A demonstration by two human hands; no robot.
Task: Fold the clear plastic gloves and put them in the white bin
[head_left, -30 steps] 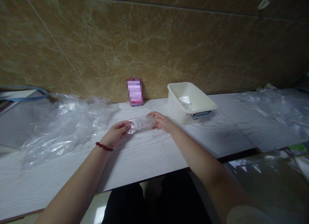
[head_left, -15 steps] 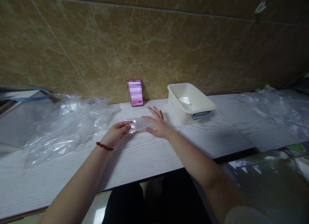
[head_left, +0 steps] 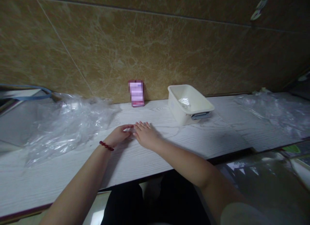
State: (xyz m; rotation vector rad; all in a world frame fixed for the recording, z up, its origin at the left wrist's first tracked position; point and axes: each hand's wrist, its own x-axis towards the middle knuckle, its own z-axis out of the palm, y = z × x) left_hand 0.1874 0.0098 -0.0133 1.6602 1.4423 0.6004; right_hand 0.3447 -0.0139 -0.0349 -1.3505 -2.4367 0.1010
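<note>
A small clear plastic bag (head_left: 130, 130) lies low over the white tabletop, mostly covered by my two hands. Its near end is pinched between the thumb and fingers of my left hand (head_left: 119, 134), which has a dark red bead bracelet at the wrist. Right beside it, my right hand (head_left: 146, 137) lies flat with its fingers stretched out over the bag, the fingertips close to those of my left hand. Whatever part of the bag is under the right palm is hidden.
A cream plastic bin (head_left: 178, 108) with clear plastic inside stands right of my hands. A phone (head_left: 137, 93) with a blurred screen leans on the marbled wall. Crumpled clear plastic (head_left: 70, 125) covers the left side; more plastic sheeting (head_left: 273, 107) lies at the far right.
My right hand has slid left along the bag, from its right end to beside my left hand, covering most of it. My left hand keeps its pinch in nearly the same place.
</note>
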